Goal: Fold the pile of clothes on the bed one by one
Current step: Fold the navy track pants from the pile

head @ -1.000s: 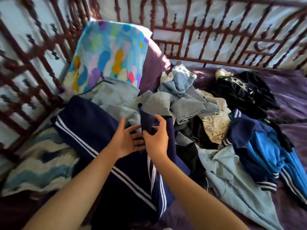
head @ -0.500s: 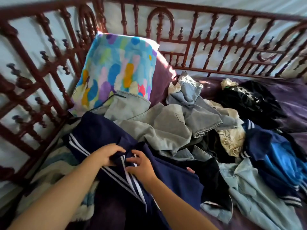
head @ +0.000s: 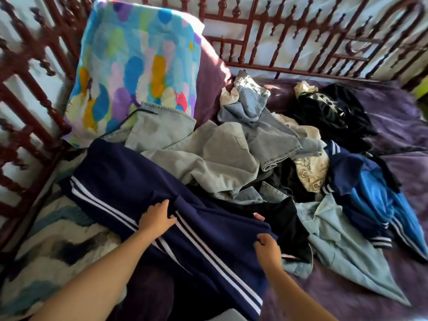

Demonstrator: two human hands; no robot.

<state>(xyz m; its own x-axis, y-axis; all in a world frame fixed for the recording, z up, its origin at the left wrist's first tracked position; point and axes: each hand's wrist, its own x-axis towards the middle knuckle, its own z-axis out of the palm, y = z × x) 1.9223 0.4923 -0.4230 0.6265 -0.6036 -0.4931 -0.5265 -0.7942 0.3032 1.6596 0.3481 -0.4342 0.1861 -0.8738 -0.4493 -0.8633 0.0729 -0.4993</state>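
Note:
A navy garment with white side stripes (head: 129,181) lies spread across the near left of the bed. My left hand (head: 156,220) grips a fold of it at its middle, fingers curled into the cloth. My right hand (head: 266,250) pinches its right edge, next to a black garment (head: 284,218). Behind them sits the pile of clothes: grey denim pieces (head: 222,158), a cream printed top (head: 311,172), a black item (head: 328,112), a blue and navy striped jacket (head: 370,193) and a pale blue shirt (head: 342,249).
A colourful patterned pillow (head: 136,63) leans on the dark red wooden bed rail (head: 289,42) at the back left. A blue and white wavy-patterned cloth (head: 53,242) lies at the near left. Purple bedsheet (head: 398,121) shows at right.
Both hands came down and apart from the raised navy fabric. The left hand now grips its middle; the right hand slid right to its edge. The garment lies flatter.

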